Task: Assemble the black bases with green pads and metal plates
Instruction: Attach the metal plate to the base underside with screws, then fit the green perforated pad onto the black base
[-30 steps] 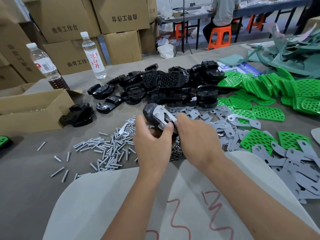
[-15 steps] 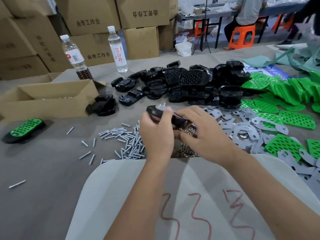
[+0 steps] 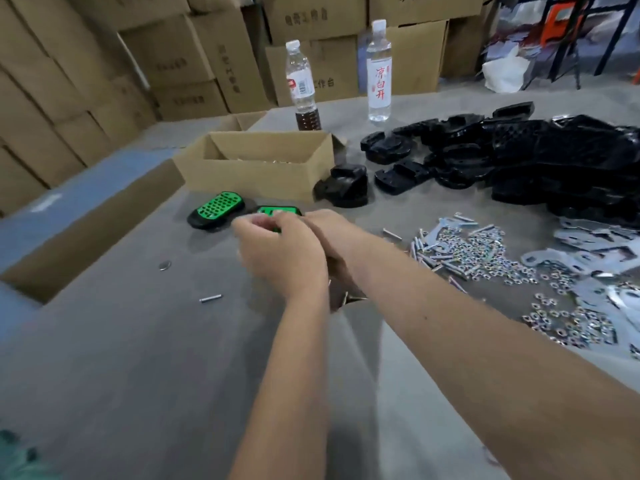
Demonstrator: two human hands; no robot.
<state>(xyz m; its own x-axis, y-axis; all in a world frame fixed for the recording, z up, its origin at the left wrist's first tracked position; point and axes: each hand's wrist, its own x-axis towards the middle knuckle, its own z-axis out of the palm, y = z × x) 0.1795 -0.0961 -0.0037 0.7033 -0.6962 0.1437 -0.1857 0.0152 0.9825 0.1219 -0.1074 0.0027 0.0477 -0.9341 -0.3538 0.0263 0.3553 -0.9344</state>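
Bare table [image 3: 138, 358] to my left, just one stray pin [image 3: 210, 298] there. Ahead I'm blocked by the open cardboard box [image 3: 256, 174], and my right's cluttered with nuts [image 3: 485, 251] and black bases [image 3: 536, 157].

Both hands [image 3: 298, 247] on green-padded base [image 3: 277, 213]

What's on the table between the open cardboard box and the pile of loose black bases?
In the head view, one separate black base sits between the open cardboard box and the pile of black bases, close beside the box's right corner.
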